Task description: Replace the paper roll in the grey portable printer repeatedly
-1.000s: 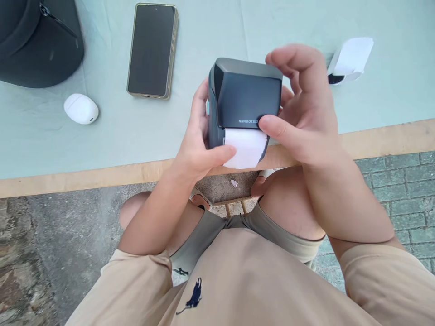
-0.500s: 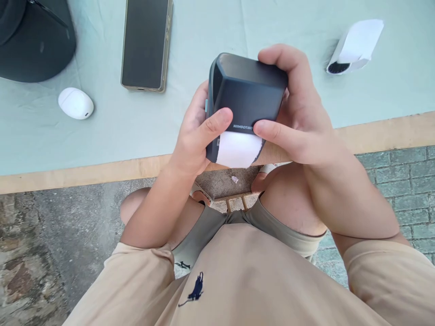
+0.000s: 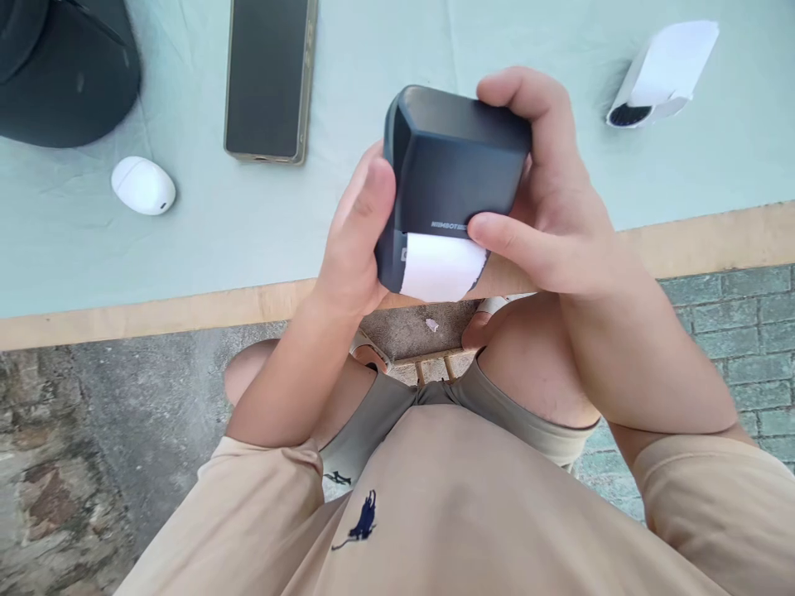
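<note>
A dark label printer with NIIMBOT lettering is held between both hands above the table's near edge. White label paper sticks out of its lower end. My left hand grips the printer's left side, its thumb lying along that side; the other fingers are hidden behind the printer. Wrapped around the right side, my right hand has its thumb pressed on the front by the lettering and a finger over the top corner.
A phone and a white oval case lie on the cloth-covered table to the left, beside a black bag-like object. At the right is a roll of white paper. A small scrap rests on the ground below.
My left thumb has lifted off the printer's front face and moved to its left side. My right hand keeps its hold. The view has shifted slightly.
</note>
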A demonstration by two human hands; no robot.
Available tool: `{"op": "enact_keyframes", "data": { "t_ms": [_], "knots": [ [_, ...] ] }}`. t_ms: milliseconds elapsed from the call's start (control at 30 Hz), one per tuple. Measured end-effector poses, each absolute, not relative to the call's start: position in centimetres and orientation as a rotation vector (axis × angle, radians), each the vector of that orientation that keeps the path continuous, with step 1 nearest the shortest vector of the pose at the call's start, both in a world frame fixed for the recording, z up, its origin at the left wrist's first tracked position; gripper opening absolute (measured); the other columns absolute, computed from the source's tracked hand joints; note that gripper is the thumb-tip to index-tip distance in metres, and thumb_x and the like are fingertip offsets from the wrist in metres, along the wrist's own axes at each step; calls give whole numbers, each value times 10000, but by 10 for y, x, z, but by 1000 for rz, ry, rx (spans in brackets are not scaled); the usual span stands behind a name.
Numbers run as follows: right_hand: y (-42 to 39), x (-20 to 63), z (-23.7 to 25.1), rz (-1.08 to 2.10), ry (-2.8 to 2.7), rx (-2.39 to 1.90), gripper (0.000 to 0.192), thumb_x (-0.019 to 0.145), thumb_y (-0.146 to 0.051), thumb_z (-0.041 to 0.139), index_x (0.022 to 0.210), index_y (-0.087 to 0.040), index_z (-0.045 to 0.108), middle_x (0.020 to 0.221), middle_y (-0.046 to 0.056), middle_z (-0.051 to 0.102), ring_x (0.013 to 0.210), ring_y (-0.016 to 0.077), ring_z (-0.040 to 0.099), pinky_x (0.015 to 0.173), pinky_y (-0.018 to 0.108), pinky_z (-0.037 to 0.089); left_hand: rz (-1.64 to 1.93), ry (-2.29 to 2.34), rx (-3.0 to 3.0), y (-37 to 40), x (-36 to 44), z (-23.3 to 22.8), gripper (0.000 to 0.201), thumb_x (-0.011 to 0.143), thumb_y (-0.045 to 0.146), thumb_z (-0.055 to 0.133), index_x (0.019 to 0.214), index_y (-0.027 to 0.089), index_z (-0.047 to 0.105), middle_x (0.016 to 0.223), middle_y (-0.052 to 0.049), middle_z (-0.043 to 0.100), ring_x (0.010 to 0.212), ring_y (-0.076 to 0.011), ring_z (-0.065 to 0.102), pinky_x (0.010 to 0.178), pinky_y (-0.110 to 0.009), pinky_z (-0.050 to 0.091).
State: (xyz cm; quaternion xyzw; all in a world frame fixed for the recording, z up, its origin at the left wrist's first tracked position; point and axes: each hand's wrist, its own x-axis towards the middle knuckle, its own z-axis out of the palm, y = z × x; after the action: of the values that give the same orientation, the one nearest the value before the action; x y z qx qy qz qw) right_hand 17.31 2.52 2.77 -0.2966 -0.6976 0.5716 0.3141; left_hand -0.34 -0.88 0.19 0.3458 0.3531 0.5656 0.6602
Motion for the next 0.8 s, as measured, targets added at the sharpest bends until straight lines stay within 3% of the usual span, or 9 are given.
{"op": "enact_keyframes", "data": {
  "t_ms": [100,167,333,567,800],
  "knots": [
    [24,174,26,1424,-1820,-788,597,866,-481,624,1380,-317,369,1457,-8,380,1198,136,524,925,250,564,1254,748,754,-8,-3,1,496,924,634,401,1069,258,691,985,-89,690,1283,-307,562,1048,-441,500],
    [24,175,25,1385,-1789,-792,562,883,-499,595,1380,-317,406,1443,-28,406,1234,131,511,996,249,550,1272,765,712,-7,-2,0,522,948,617,371,1040,233,711,1010,-84,693,1279,-301,564,1051,-434,503],
    [23,176,27,1390,-1786,-866,557,889,-510,578,1391,-343,403,1390,-49,463,1112,110,578,977,243,574,1304,753,644,-9,-2,4,567,1032,449,206,1061,191,710,1032,-47,682,1276,-246,569,1086,-420,493],
    [21,177,30,1384,-1857,-864,556,910,-516,562,1409,-348,384,1408,-41,417,1064,100,600,922,248,600,1293,822,733,-8,-4,3,456,942,591,437,1038,248,721,1013,-66,700,1186,-275,606,1017,-418,538],
    [20,181,26,1256,-1920,-879,481,932,-463,537,1395,-426,412,1483,-102,353,1416,171,403,1089,273,556,1365,823,744,-10,4,8,493,990,541,370,961,234,754,889,-51,631,1151,-252,623,947,-422,556]
  ]
}}
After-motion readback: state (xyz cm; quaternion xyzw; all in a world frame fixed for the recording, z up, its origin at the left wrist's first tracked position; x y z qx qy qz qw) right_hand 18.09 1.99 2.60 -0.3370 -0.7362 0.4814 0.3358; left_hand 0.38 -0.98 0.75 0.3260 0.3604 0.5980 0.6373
